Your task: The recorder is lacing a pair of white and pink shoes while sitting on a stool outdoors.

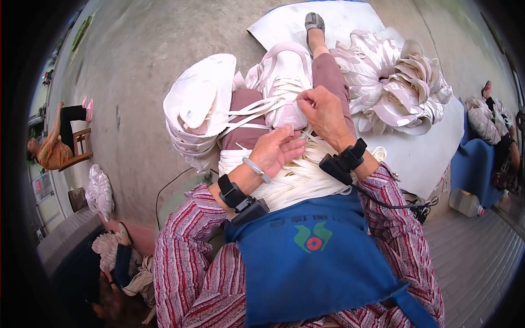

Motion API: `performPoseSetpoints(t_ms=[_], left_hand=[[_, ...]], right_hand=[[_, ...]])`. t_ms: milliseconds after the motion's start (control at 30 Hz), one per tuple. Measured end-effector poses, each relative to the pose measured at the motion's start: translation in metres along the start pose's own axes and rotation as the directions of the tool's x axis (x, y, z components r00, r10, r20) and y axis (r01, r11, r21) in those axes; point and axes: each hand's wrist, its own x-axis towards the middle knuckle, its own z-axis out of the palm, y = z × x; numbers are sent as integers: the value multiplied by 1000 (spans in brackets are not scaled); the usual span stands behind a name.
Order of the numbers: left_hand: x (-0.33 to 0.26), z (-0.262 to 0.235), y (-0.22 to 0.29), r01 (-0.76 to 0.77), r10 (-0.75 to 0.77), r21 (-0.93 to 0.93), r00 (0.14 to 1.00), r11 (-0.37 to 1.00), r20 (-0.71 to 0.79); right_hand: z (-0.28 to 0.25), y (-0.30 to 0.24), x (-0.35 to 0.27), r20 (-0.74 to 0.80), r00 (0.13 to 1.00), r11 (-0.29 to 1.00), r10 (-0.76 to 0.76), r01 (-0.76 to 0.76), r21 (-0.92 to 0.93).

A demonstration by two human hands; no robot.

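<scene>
A white and pale pink sneaker part [281, 71] lies over my lap, toe pointing away, with white shoelaces [257, 107] crossed over its front. The tongue [288, 116] points towards me. My right hand [324, 113] is closed in a pinch at the right edge of the lacing, on a shoelace. My left hand [276, 152] is turned palm up with its fingers stretched out below the tongue, and its thumb touches the tongue's edge. A thick bundle of cream laces [295, 177] covers my lap under both hands.
Left of the sneaker leans a stack of white shoe uppers [188, 123]. A large pile of similar uppers [391, 87] rests on a white sheet [415, 156] at the right. Other people sit at the far left [54, 145], lower left and right edge. A plastic jug [466, 203] stands by blue fabric.
</scene>
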Motion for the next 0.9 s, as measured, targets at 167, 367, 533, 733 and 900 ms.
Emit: performPoseSetpoints(t_ms=[167, 367, 533, 733, 900], left_hand=[[5, 1, -6, -19, 13, -299, 1000, 954, -22], [13, -4, -3, -14, 12, -311, 1000, 950, -8], [14, -5, -3, 0, 19, -338, 998, 941, 53], [15, -3, -1, -3, 19, -346, 999, 938, 43], [15, -3, -2, -2, 18, -343, 999, 939, 43]], right_hand=[[6, 8, -1, -67, 986, 986, -152, 146, -81], [6, 4, -2, -27, 991, 986, -131, 127, -106], [8, 2, 0, -10, 986, 977, -165, 162, -142], [9, 3, 3, 5, 974, 952, -228, 224, -207], [10, 2, 5, 17, 972, 949, -236, 234, -213]])
